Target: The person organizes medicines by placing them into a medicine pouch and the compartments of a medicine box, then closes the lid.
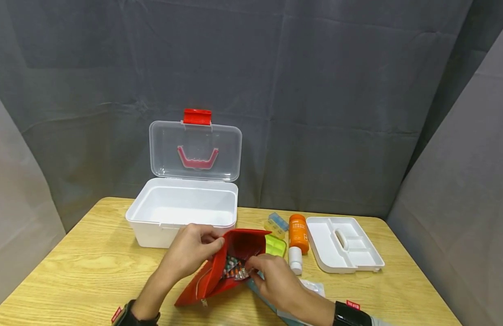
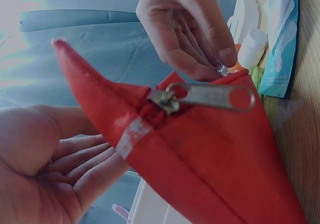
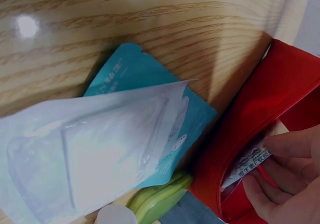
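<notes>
Two grips: holds red pouch [image 1: 212, 278] by its rim in left hand [image 1: 190, 251]; pinches foil strip [image 3: 254, 160] inside with right hand [image 1: 276, 278], teal packet [image 3: 125, 71] near that hand.

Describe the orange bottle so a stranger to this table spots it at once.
On the table, find the white tray at the right. Just left of it, behind a white bottle, is the orange bottle. Its orange colour sets it apart from the white bottle and blue-and-yellow case nearby.
</notes>
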Demonstrator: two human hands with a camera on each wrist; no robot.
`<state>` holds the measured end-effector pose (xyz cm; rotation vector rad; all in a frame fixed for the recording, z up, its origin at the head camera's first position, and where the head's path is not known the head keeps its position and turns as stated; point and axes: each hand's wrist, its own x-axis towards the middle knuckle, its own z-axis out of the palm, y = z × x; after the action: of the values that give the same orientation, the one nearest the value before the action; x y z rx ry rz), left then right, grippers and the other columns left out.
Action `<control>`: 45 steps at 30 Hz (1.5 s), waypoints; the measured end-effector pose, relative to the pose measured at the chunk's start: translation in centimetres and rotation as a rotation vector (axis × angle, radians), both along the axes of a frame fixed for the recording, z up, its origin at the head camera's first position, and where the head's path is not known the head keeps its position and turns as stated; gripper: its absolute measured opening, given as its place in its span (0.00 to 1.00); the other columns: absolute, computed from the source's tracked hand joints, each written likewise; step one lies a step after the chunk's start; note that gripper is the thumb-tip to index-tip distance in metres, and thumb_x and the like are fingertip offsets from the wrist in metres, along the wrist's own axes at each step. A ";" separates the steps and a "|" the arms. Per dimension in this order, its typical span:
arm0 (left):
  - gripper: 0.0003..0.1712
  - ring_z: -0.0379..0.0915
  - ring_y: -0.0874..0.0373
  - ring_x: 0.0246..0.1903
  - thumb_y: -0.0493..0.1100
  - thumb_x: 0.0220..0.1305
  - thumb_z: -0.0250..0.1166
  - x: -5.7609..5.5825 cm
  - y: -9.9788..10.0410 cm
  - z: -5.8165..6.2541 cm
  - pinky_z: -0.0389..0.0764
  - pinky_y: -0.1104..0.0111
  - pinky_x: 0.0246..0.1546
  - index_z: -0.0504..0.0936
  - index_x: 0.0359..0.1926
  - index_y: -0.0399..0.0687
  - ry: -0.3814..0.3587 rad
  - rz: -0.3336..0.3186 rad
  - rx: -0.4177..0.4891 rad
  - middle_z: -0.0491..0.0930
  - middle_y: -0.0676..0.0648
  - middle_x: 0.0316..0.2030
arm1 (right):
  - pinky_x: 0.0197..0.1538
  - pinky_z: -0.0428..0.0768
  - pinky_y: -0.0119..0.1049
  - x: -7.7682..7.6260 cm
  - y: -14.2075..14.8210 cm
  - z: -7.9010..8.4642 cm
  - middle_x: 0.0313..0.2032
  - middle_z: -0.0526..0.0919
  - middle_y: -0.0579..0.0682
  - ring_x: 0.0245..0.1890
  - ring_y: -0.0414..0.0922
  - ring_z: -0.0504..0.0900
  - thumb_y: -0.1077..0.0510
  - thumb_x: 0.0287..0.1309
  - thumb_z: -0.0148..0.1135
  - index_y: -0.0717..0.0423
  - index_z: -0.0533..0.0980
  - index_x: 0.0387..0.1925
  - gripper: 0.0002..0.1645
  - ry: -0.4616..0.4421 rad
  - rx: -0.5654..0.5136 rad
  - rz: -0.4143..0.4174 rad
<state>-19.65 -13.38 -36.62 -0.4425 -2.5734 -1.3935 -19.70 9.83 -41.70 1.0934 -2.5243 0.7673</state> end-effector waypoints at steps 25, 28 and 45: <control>0.04 0.83 0.65 0.26 0.36 0.62 0.67 0.0 -0.1 -0.1 0.83 0.73 0.27 0.89 0.33 0.42 -0.007 -0.008 0.012 0.88 0.50 0.27 | 0.47 0.85 0.37 0.1 0.1 0.1 0.38 0.89 0.46 0.42 0.39 0.84 0.66 0.57 0.69 0.54 0.85 0.39 0.08 -0.072 0.077 -0.045; 0.04 0.83 0.64 0.26 0.36 0.62 0.67 0.0 -0.1 -0.1 0.83 0.73 0.26 0.89 0.33 0.42 -0.013 -0.012 0.022 0.88 0.49 0.27 | 0.47 0.85 0.39 0.0 0.3 0.2 0.41 0.89 0.47 0.43 0.41 0.85 0.65 0.57 0.70 0.55 0.85 0.43 0.11 -0.059 0.085 -0.069; 0.04 0.82 0.64 0.25 0.36 0.62 0.67 -0.1 -0.1 0.0 0.83 0.73 0.27 0.89 0.33 0.42 -0.012 -0.002 -0.002 0.88 0.50 0.27 | 0.46 0.86 0.44 -0.4 1.7 1.3 0.39 0.87 0.52 0.40 0.46 0.85 0.64 0.55 0.71 0.59 0.78 0.45 0.15 -0.064 0.077 -0.193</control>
<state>-19.72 -13.51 -36.67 -0.4390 -2.5843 -1.3992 -20.05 11.56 -40.41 0.8440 -2.6839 0.6674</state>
